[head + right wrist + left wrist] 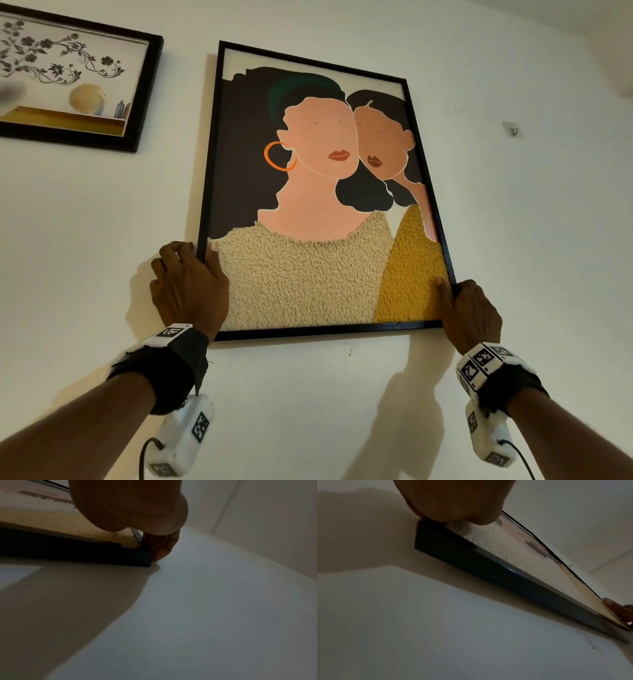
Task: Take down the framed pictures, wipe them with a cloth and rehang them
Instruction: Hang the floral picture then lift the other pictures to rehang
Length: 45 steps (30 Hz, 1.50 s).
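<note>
A large black-framed picture of two faceless women (318, 192) lies against the white wall, tilted slightly. My left hand (191, 281) grips its lower left edge, thumb on the front and fingers curled round the side. My right hand (469, 308) grips the lower right corner the same way. In the left wrist view the frame's bottom rail (496, 572) runs along the wall below my palm (453, 500). The right wrist view shows my fingers (159, 546) wrapped behind the frame's corner (145, 559). No cloth is in view.
A second black-framed picture with flower scrolls and a vase (68, 78) hangs at the upper left. A small wall hook (512, 129) sits bare on the wall to the right of the large picture. The wall below is plain white.
</note>
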{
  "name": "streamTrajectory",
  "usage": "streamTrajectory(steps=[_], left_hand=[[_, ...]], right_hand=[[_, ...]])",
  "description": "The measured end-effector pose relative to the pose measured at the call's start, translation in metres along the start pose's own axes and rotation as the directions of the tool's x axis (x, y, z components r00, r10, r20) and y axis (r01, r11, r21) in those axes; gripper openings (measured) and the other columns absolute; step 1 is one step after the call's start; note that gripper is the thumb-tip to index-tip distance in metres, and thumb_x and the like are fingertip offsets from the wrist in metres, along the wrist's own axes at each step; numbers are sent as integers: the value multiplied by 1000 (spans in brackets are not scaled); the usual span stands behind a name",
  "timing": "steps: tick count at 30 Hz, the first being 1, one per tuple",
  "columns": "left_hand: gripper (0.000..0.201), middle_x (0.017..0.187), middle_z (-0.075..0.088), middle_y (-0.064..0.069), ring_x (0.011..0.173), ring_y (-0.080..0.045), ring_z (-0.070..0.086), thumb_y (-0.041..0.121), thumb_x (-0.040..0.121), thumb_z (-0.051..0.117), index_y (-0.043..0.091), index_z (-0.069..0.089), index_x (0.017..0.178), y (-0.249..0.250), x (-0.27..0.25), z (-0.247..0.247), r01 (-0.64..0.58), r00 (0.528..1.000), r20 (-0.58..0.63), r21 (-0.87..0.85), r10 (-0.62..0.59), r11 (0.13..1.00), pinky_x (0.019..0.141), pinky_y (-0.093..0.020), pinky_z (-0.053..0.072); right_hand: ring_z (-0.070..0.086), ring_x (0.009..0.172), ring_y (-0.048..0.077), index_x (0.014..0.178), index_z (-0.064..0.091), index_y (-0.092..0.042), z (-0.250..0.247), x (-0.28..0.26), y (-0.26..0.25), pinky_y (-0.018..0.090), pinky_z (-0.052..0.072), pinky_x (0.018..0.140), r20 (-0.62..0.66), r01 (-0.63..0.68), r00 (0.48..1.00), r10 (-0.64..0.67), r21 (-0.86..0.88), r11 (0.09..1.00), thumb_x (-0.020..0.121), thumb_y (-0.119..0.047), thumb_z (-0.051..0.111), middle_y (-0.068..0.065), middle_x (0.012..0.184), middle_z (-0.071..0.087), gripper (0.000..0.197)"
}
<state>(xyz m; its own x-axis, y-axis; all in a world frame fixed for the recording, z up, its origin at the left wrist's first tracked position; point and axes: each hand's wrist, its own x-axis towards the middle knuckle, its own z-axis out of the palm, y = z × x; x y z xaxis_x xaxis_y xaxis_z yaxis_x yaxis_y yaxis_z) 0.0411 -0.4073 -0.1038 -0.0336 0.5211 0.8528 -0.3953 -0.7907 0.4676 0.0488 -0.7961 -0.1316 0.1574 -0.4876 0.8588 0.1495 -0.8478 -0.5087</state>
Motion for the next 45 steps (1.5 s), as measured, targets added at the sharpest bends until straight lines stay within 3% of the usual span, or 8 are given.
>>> streamTrajectory(steps=[8,17,24,31,45], left_hand=[[50,123,53,-19,112,-39,48,43,101,40,-1,58,117,-2,0,-1,-12,1000,13,11,12,1000,81,-52,43],[53,122,53,-19,111,-39,49,46,101,39,-2,58,117,2,-2,-3,6,1000,24,-6,-6,1000,83,-51,43],[55,119,55,-20,109,-39,50,48,100,39,-2,59,114,2,-4,-2,13,1000,-6,-11,-13,1000,80,-50,42],[56,120,57,-16,107,-37,49,52,101,35,3,57,117,4,-7,2,-5,997,-80,17,6,1000,81,-46,34],[55,116,57,-17,104,-37,51,52,99,35,4,54,118,12,-21,8,-42,996,-83,-5,41,999,81,-47,36]], right_hand=[[59,90,37,99,52,-5,0,1,5,38,39,72,-1,9,1000,-9,-2,1000,95,-61,33,17,101,59,59],[59,91,37,100,53,-5,-3,1,8,37,37,70,7,1,1000,0,-17,1000,94,-62,32,17,102,60,61],[59,92,37,99,53,-5,-5,0,12,38,38,72,1,-10,1000,10,-16,1000,94,-63,33,17,102,59,61],[59,90,37,99,52,-4,-7,-3,19,36,35,69,1,-20,1000,20,-41,999,93,-63,33,18,100,58,62],[59,91,39,98,52,-3,-18,-7,28,39,39,70,-6,-29,1000,29,-96,995,94,-63,36,19,99,59,62]])
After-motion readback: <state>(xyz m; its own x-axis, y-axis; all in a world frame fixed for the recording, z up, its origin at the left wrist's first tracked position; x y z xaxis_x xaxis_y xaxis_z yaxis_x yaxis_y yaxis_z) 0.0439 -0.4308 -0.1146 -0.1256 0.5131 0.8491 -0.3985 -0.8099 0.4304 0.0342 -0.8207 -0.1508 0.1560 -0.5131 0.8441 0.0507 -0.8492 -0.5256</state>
